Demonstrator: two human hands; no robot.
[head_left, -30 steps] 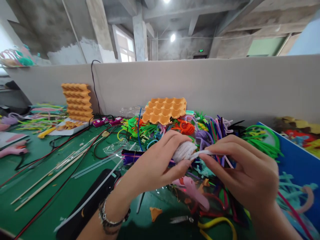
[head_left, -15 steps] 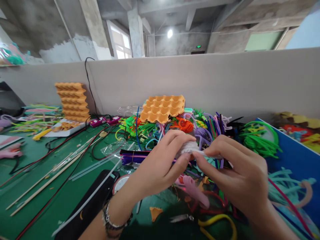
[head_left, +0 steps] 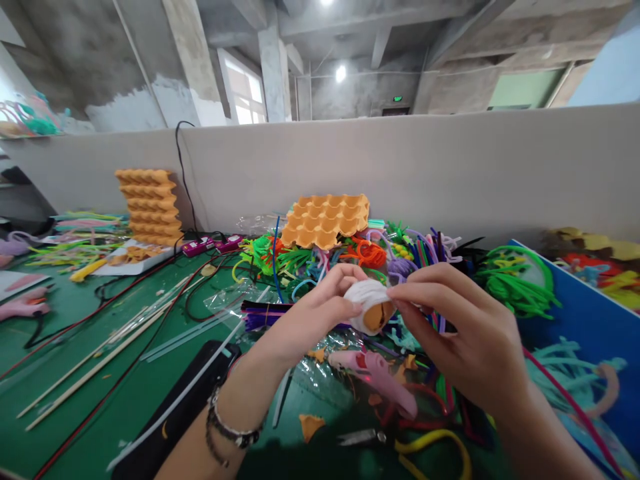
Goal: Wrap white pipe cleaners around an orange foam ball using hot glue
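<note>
Fingers (head_left: 345, 308) on fuzzy white-wrapped orange cup (head_left: 370, 305)

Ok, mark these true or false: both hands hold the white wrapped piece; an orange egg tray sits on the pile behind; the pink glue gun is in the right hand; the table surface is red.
1. Both the left hand and the right hand hold the white fuzzy-wrapped piece with an orange core: true.
2. An orange moulded egg tray rests on the pile of coloured pipe cleaners: true.
3. The pink glue gun is in the right hand: false, it lies on the table below the hands.
4. The table surface is red: false, it is green.
</note>
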